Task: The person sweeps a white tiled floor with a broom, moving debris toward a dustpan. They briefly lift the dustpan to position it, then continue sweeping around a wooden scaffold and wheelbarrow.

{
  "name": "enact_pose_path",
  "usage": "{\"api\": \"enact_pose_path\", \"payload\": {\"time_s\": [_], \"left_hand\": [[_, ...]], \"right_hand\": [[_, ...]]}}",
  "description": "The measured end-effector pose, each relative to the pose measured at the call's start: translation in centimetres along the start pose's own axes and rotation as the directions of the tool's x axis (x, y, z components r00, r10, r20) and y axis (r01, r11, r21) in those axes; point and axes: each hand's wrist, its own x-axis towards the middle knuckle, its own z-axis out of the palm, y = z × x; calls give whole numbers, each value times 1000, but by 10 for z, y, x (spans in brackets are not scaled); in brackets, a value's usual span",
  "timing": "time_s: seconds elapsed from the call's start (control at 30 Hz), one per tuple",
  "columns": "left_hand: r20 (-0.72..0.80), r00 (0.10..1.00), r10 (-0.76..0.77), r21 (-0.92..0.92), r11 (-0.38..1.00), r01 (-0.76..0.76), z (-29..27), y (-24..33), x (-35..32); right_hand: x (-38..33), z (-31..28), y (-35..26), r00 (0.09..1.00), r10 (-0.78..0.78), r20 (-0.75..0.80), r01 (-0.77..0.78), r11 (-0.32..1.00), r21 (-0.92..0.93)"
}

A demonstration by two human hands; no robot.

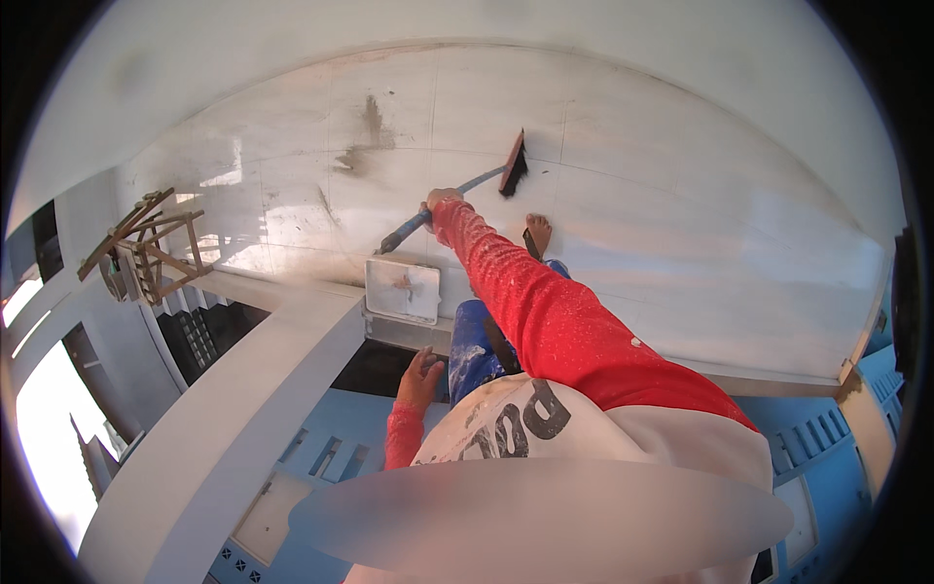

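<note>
My right hand (444, 200) is wrapped round the handle of a broom (482, 179), its red-sleeved arm stretched out ahead and to the left. The broom's dark-bristled head (516, 164) lies on the pale tiled floor to the right of that hand. The handle's dark blue end points the other way, down to the left. My left hand (420, 378) hangs low by my blue trouser leg, fingers loosely apart, with nothing in it. Between the hands is a white rectangular panel (402, 291) with a brownish stain in its middle.
A bare foot (538, 234) stands on the tiles below the broom head. Dark smears (365, 146) mark the floor farther off. At left stands a wooden frame (151, 248). A white beam or ledge (263, 389) runs along the floor's near edge, with blue walls lower down beyond it.
</note>
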Motion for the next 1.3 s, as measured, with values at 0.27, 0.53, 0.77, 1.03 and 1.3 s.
{"api": "enact_pose_path", "payload": {"time_s": [0.27,0.53,0.77,1.03,1.3], "left_hand": [[-208,973,-105,-390,921,15,-67,14,41],[155,901,-404,-96,902,421,-27,-126,54],[87,982,-167,-38,985,171,-50,-59,134],[-149,988,38,-418,903,-98,-140,87,185],[-112,990,89,-364,923,-124,-186,113,296]], "right_hand": [[-46,-81,44,840,-29,541,-266,848,459],[-282,-381,183,966,-47,-256,-129,769,-626],[-236,-403,188,864,211,-457,-361,892,-271],[-19,-222,25,995,-71,-76,-65,143,-988],[-39,-89,-118,987,15,162,-21,999,37]]}}
